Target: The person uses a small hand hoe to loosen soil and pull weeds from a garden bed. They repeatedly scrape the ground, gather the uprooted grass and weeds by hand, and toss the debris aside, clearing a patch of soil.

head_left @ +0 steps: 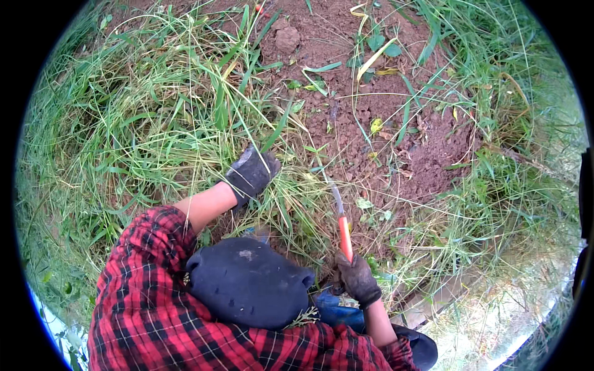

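My right hand (pixel 357 279), in a dark, soiled work glove, grips the orange handle (pixel 345 238) of a sickle. Its thin, curved grey blade (pixel 336 196) points away from me among the grass stems at the edge of the bare soil. To the left, my left hand (pixel 252 174), also in a dark glove, is closed around green grass (pixel 275 133); long blades stick out past the glove. The fingers are partly hidden by the grass, and the blade tip is lost among stems.
Reddish-brown soil (pixel 346 117) with clods and scattered cut blades spreads ahead. Thick grass (pixel 142 117) lies at the left, more grass (pixel 513 179) at the right. A dark rounded thing (pixel 247 284) is below my hands, beside a blue piece (pixel 339 314) and a dark boot (pixel 424 351).
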The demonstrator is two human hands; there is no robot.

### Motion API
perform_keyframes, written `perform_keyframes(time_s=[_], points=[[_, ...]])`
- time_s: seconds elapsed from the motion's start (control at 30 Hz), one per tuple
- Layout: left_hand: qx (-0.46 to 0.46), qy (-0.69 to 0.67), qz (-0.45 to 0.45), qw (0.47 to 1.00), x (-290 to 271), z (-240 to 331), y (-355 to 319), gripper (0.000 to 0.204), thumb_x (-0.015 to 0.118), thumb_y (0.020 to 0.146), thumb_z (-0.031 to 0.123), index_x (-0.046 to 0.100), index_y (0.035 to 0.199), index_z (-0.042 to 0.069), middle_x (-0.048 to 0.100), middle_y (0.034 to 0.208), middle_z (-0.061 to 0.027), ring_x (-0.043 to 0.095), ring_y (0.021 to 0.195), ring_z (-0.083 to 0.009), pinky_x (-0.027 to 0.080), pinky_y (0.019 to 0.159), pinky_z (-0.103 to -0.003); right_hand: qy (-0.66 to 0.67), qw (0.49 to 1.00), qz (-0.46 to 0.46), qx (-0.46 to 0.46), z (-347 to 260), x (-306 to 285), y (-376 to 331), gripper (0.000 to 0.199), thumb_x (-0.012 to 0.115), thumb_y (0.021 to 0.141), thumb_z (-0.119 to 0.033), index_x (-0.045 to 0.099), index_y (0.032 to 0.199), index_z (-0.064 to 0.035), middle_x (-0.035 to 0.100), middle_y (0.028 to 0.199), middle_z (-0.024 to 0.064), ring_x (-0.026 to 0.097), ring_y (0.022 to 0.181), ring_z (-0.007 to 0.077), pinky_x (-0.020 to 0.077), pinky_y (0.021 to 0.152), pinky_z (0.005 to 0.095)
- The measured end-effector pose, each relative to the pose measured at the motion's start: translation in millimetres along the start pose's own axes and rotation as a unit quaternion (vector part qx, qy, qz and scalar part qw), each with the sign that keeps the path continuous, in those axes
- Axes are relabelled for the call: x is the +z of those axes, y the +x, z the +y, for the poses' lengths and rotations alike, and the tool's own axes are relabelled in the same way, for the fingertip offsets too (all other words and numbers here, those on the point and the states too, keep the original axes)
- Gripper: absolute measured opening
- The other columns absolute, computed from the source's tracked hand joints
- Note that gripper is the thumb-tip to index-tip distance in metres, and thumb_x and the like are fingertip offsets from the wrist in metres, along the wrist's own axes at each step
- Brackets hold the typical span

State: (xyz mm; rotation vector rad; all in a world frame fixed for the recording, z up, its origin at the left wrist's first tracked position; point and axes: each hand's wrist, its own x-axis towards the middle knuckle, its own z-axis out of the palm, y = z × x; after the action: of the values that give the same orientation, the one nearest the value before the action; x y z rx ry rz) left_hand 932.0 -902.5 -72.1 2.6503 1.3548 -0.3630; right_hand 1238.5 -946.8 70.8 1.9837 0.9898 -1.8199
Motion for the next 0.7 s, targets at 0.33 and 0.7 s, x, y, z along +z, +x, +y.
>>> perform_keyframes(time_s=[0.33, 0.7], points=[[-0.055, -0.019, -0.115, 0.992, -13.5, -8.2, 2.4, 0.021, 0.048, 0.079, 0.017, 0.052, 0.097, 0.008, 0.055, 0.083, -0.0112, 0.054, 0.085, -0.0284, 0.042, 0.074, -0.04, -0.121, 0.99, -0.041, -0.069, -37.4, -6.2, -13.8, 0.038, 0.054, 0.088, -0.036, 0.055, 0.088, 0.0013, 0.057, 0.06, 0.0136, 0.062, 0.06, 0.0233, 0.0479, 0.057, 0.0353], [-0.038, 0.086, -0.064, 0.993, -59.6, -50.1, -106.2, 0.019, 0.05, 0.076, 0.015, 0.052, 0.093, 0.007, 0.051, 0.077, -0.0096, 0.053, 0.075, -0.0246, 0.043, 0.067, -0.038, -0.219, 0.891, -0.025, -0.397, -49.3, -18.9, -25.0, 0.03, 0.059, 0.085, -0.029, 0.052, 0.087, -0.0002, 0.056, 0.057, 0.0134, 0.06, 0.05, 0.0238, 0.0476, 0.05, 0.0364]])
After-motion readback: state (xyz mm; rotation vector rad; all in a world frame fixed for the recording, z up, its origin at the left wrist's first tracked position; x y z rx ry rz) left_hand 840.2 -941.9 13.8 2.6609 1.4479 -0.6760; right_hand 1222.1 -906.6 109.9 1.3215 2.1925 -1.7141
